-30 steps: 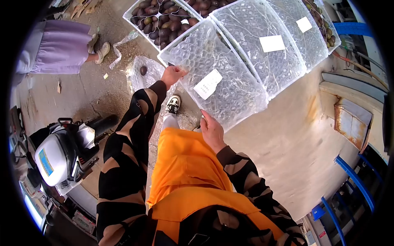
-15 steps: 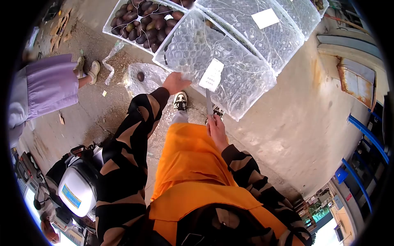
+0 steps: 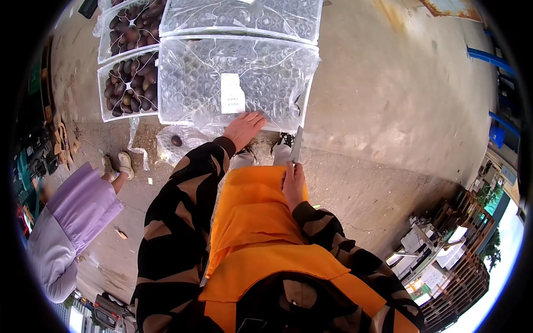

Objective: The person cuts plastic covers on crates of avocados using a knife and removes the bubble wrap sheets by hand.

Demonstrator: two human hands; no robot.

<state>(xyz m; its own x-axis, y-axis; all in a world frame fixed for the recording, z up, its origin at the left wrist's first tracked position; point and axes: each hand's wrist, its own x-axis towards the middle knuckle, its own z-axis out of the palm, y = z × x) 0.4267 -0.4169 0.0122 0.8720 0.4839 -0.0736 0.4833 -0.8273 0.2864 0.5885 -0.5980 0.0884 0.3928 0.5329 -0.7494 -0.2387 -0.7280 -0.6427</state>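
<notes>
My left hand (image 3: 244, 130) lies with its fingers spread a little on the near edge of a white crate (image 3: 189, 77) covered in clear bubble wrap. A printed white label (image 3: 232, 94) sits on the wrap just above that hand. My right hand (image 3: 293, 180) is wrapped round the handle of a knife (image 3: 297, 145), its blade pointing up toward the crate's near right corner. The wrap has a small dark opening near the crate's right edge.
Crates of dark avocados (image 3: 130, 86) stand at the left, another wrapped crate (image 3: 239, 16) beyond. One avocado (image 3: 176, 140) lies on plastic wrap (image 3: 194, 133) on the floor. A person in a purple garment (image 3: 83, 205) stands at left. Blue rails (image 3: 491, 58) are at right.
The view has turned, so the crates now sit squarely ahead. My left hand has shifted rightward along the crate's near edge. The knife has moved away from the label to the near right corner.
</notes>
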